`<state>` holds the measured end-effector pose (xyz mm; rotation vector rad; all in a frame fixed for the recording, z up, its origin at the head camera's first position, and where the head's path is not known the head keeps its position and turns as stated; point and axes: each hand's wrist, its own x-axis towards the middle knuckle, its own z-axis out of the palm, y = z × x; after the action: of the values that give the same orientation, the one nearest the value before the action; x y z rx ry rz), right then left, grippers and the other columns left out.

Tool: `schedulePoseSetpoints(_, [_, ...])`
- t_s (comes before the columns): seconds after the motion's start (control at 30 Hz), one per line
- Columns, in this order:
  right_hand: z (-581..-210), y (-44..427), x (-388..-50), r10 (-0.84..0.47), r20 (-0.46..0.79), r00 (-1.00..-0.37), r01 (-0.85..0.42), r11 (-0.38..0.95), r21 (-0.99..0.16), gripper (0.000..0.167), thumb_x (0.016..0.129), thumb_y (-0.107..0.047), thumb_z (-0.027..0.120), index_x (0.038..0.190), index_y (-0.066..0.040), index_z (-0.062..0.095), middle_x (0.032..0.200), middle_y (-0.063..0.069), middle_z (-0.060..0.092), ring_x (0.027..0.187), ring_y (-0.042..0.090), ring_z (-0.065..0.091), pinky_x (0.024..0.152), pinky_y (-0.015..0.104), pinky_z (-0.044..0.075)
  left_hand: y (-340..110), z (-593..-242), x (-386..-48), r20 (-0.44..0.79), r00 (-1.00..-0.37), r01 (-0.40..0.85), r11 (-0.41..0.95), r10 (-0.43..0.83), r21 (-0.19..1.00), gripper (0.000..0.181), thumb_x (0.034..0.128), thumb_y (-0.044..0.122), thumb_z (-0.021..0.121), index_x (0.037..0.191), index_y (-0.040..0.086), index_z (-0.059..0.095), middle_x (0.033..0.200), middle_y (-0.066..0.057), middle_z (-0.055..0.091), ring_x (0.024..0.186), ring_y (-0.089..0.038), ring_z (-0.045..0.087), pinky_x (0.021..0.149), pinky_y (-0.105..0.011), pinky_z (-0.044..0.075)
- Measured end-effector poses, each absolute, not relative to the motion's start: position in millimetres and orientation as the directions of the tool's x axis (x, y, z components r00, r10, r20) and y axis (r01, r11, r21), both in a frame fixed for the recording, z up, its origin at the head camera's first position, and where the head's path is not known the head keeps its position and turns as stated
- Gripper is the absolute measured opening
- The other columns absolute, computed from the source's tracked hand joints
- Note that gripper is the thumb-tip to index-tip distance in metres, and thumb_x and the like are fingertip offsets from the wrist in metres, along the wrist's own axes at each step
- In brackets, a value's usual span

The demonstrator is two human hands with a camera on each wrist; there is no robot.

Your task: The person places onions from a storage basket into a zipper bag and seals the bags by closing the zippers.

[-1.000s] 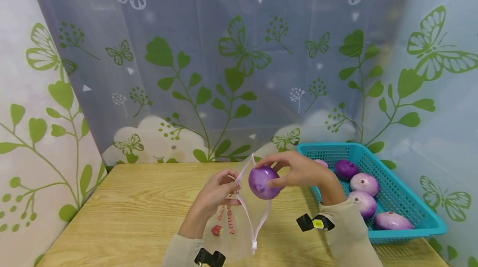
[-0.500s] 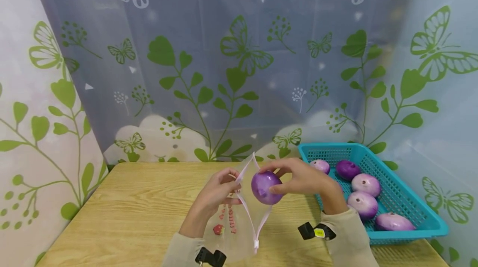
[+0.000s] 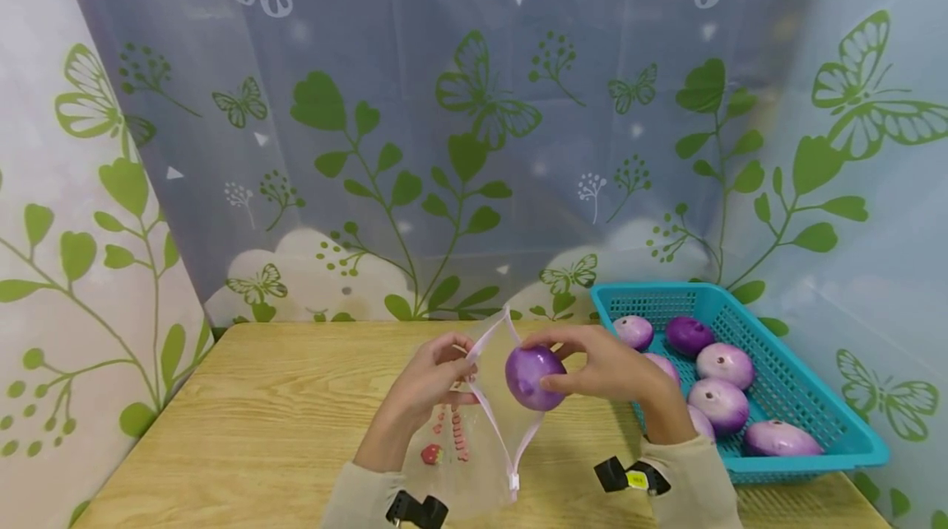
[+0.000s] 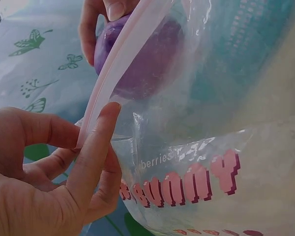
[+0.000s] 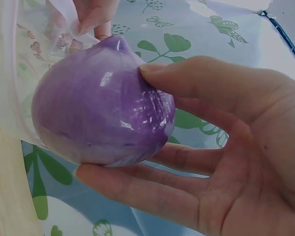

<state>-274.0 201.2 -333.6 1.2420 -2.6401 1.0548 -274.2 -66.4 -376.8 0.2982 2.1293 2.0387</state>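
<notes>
From my end the head camera shows a wood-grained table (image 3: 296, 397), pale yellow-brown, running back to a hanging cloth (image 3: 385, 27) that closes off the far side in grey-blue, printed with green leafy stems and with green and white butterflies. A whitish panel (image 3: 44, 150) with the same stems stands at my left, and a light blue one (image 3: 903, 225) at my right. On the table's right end sits a turquoise basket (image 3: 862, 448) with perforated walls, holding several pale purple onions (image 3: 724, 366) and one darker onion (image 3: 690, 336). Nearer the middle, my left hand (image 3: 432, 379) pinches the zip edge of a clear bag (image 3: 477, 467) between thumb and fingers, the bag's pink-rimmed mouth spread apart. My right hand (image 3: 607, 360) is partly curled, thumb and fingertips gripping a glossy purple onion (image 3: 529, 373) above the table, right at that mouth; whether any of it is inside, I cannot tell. Beige sleeves (image 3: 685, 471) cover both forearms.
</notes>
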Motion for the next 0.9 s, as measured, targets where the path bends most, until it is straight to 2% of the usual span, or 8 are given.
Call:
schedulePoseSetpoints(0.2, [-339, 201, -271, -0.665, 0.348, -0.661, -0.723, 0.439, -0.534, 0.043, 0.087, -0.012, 0.08, 0.128, -0.008, 0.068, 0.124, 0.009, 0.072, 0.111, 0.027, 0.069, 0.095, 0.036, 0.063, -65, -378, -274, 0.019, -0.964, 0.029, 0.036, 0.266, 0.999, 0.009, 0.1023, 0.006, 0.056, 0.11, 0.002, 0.059, 0.092, -0.004, 0.058, 0.081, -0.017, 0.06, 0.066, -0.029, 0.066])
schedulePoseSetpoints(0.47, [-341, 197, -269, -0.63, 0.312, -0.711, -0.677, 0.492, -0.548, 0.042, 0.089, -0.019, 0.079, 0.128, -0.008, 0.068, 0.125, 0.01, 0.073, 0.108, 0.027, 0.07, 0.091, 0.034, 0.063, -64, -376, -274, 0.021, -0.963, 0.031, 0.033, 0.268, 0.999, 0.014, 0.1022, 0.006, 0.056, 0.113, -0.002, 0.057, 0.092, -0.004, 0.057, 0.08, -0.015, 0.059, 0.066, -0.029, 0.066])
schedulePoseSetpoints(0.63, [-341, 193, -267, -0.602, 0.276, -0.749, -0.637, 0.541, -0.55, 0.041, 0.09, -0.021, 0.078, 0.128, -0.01, 0.068, 0.127, 0.012, 0.072, 0.104, 0.029, 0.073, 0.086, 0.029, 0.063, -65, -375, -272, 0.026, -0.965, 0.035, 0.031, 0.26, 0.999, 0.011, 0.1017, 0.006, 0.057, 0.111, 0.0, 0.058, 0.092, -0.004, 0.057, 0.081, -0.016, 0.059, 0.066, -0.029, 0.066])
schedulePoseSetpoints(0.9, [-340, 184, -265, -0.594, 0.283, -0.754, -0.642, 0.571, -0.512, 0.04, 0.089, -0.022, 0.079, 0.126, -0.011, 0.07, 0.121, 0.008, 0.074, 0.103, 0.024, 0.072, 0.086, 0.026, 0.061, -66, -374, -273, 0.025, -0.971, 0.031, 0.023, 0.237, 0.999, 0.01, 0.1019, 0.004, 0.056, 0.111, 0.001, 0.058, 0.095, -0.006, 0.056, 0.081, -0.016, 0.059, 0.068, -0.031, 0.067])
